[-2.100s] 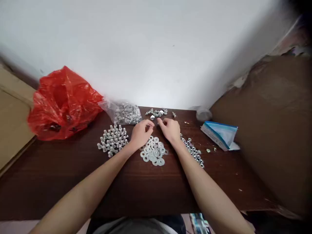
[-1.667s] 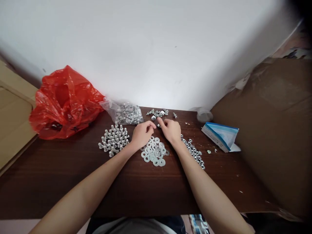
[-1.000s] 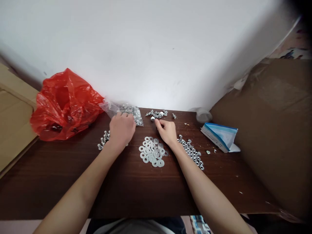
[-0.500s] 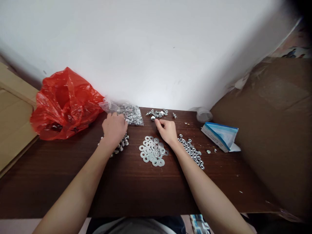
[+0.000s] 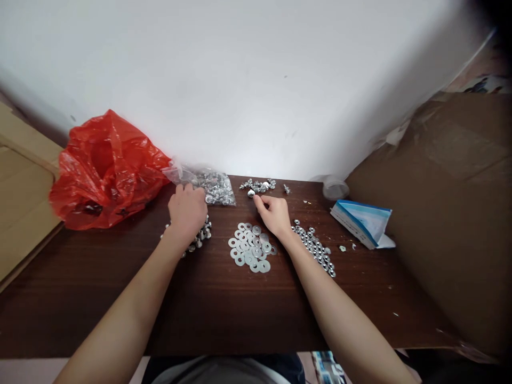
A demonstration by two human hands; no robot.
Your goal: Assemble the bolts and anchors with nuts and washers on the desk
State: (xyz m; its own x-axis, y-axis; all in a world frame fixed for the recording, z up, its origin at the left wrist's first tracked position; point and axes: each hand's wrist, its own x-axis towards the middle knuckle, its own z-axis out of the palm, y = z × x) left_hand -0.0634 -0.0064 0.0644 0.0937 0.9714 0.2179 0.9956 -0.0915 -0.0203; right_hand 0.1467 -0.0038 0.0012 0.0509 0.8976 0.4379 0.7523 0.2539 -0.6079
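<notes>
— Fingers (image 5: 191, 190) of the left hand (image 5: 186, 209): report.

— Observed bent downward over the bolts (image 5: 205, 233), to the left of the washers (image 5: 251, 248). Unable to see the tips beneath the knuckles; cannot tell whether released, clenched or grasping a bolt.

— And at the right hand (image 5: 277, 214)?

— Noted just beyond the washers and slightly to their right, with fingers curled inward. Cannot tell from this view whether grasping anything small. Recorded a shiny round piece (image 5: 251, 193) just beside the foremost fingertip, beyond the washers; cannot confirm contact.

— Condition of the bolts?

— Mostly covered by the left hand. Visible chiefly along its near right edge, clustered close together.

— Condition of the washers?

— Recorded flat in a loose heap, many overlapping, on the dark wooden table (image 5: 224, 309).

— Other hardware?

— Logged nuts (image 5: 317, 249) in a close spread to the right of the washers, beside the right wrist. Logged also a small group of fasteners (image 5: 260, 186) beyond the washers, near the wall (image 5: 248, 96), and a lone fastener (image 5: 287, 189) beyond and to the right.

— Containers?

— Beyond the washers to the left, a clear bag (image 5: 218, 188) of metal parts; farther left, a red plastic bag (image 5: 108, 170). Well to the right of the washers, a blue-and-white packet (image 5: 362, 221); to the right and farther beyond, a round clear container (image 5: 335, 188).
</notes>
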